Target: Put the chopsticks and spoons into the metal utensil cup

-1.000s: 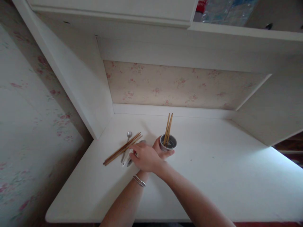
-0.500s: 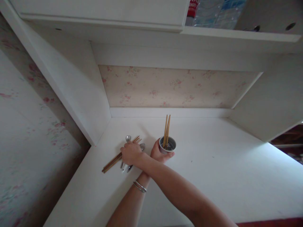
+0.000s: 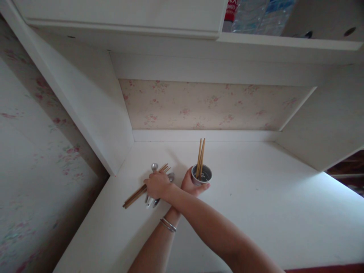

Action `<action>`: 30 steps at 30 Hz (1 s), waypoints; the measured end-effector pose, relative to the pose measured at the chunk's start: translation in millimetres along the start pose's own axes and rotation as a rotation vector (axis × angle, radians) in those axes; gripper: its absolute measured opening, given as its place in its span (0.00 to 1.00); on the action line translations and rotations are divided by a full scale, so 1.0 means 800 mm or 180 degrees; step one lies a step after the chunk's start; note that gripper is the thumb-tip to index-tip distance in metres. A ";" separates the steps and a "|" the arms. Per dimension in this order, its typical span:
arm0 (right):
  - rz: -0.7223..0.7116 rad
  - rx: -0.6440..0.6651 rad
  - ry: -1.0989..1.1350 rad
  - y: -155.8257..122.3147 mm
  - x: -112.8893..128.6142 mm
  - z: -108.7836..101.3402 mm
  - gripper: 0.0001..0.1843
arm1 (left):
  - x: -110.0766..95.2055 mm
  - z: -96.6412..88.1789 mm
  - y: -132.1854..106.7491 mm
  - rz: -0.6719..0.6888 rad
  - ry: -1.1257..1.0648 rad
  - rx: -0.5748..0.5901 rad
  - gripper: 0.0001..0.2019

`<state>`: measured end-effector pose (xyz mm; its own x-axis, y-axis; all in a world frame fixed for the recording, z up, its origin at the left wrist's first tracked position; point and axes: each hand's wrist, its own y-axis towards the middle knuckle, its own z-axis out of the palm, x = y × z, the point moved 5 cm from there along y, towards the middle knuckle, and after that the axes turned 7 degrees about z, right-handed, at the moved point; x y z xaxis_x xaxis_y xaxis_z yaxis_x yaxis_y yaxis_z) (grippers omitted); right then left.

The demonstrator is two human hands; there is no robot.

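My forearms cross, the right one over the left. My left hand (image 3: pixel 188 185) is wrapped round a grey metal cup (image 3: pixel 211 170) with small holes in its bottom. A few chopsticks (image 3: pixel 200 157) stand in the cup, leaning slightly, their ends well above the rim. Over to the left, my right hand (image 3: pixel 157 185) is closed over a bundle of wooden chopsticks (image 3: pixel 135 196) lying slantwise on the white surface. Metal spoons (image 3: pixel 154 166) lie beneath and beside that hand; their handles (image 3: pixel 150 202) stick out below it. The fingertips of my right hand are partly hidden.
The white desktop (image 3: pixel 256 212) has a panel (image 3: pixel 85 106) on its left and another on its right. A shelf (image 3: pixel 170 47) hangs low over the back, with plastic bottles (image 3: pixel 250 17) on it at upper right. Flowered wallpaper (image 3: pixel 213 104) covers the back wall.
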<state>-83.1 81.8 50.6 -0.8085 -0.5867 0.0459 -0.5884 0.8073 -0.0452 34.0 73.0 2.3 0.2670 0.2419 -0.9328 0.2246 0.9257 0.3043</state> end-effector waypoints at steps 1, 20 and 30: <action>-0.0003 0.0004 -0.0005 0.000 0.001 0.000 0.12 | 0.001 0.000 0.000 -0.0007 -0.0004 -0.0017 0.38; -0.0029 0.0008 -0.0084 0.005 0.002 0.007 0.12 | -0.010 -0.001 0.000 -0.0083 0.0235 -0.0060 0.37; -0.0237 -0.0151 -0.0099 0.007 -0.001 0.014 0.10 | -0.015 0.000 0.000 -0.0037 0.0162 -0.0018 0.36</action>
<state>-85.9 86.3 39.2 -0.7630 -0.6462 0.0162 -0.6462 0.7631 0.0046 31.0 70.0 13.8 0.2164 0.2455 -0.9449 0.2220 0.9301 0.2925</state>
